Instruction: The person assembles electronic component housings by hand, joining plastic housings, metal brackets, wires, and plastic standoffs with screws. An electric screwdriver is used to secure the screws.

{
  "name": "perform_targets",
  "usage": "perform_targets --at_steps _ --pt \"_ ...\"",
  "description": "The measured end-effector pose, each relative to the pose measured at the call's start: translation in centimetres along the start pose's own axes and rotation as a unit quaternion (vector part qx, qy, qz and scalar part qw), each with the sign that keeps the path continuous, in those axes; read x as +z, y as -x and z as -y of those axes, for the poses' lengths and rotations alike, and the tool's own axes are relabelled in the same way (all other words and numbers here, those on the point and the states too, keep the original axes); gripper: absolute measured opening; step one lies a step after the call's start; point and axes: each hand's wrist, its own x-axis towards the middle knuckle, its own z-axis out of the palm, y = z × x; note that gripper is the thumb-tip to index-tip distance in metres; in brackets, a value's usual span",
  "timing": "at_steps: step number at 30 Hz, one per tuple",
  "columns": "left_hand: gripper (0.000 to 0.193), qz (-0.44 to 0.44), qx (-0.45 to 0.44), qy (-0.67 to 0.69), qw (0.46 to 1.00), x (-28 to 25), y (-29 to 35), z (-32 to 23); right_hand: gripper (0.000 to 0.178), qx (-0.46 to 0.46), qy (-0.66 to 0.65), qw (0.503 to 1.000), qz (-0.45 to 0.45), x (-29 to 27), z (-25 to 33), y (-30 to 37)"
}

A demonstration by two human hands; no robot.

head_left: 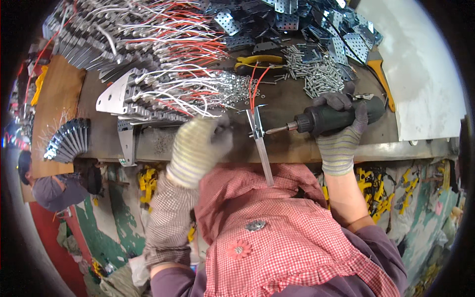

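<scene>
My right hand [341, 123], in a striped glove with dark fingers, grips a black electric screwdriver [316, 119] lying sideways. Its bit points left and meets the side of a slim grey metal bar [263, 156] with a bracket at its top. Two red wires [254, 91] rise from the bar's upper end, and its lower end juts over the table edge toward my apron. Left of the bar is my left hand [198, 146], gloved, its fingers curled together and slightly smeared. Whatever those fingers hold, if anything, is hidden. A gap separates them from the bar.
Metal parts with red and white wires [173, 94] crowd the left. Loose nuts [237, 86], a pile of screws [316, 74], yellow-handled pliers [260, 60] and perforated dark brackets [292, 22] lie beyond. A yellow-handled tool [381, 81] is at right. Another person [54, 190] sits far left.
</scene>
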Motion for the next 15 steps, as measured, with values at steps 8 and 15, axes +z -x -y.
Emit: perform_targets --at_steps 8,15 --pt "0.018 -0.099 -0.202 0.458 0.860 2.5 1.7 -6.0 0.053 0.002 0.009 1.000 0.011 0.0 0.1 -0.1" --pt "0.020 -0.113 -0.180 0.416 0.884 3.1 1.9 -5.9 0.044 0.003 0.025 0.999 0.020 -0.4 0.0 -0.3"
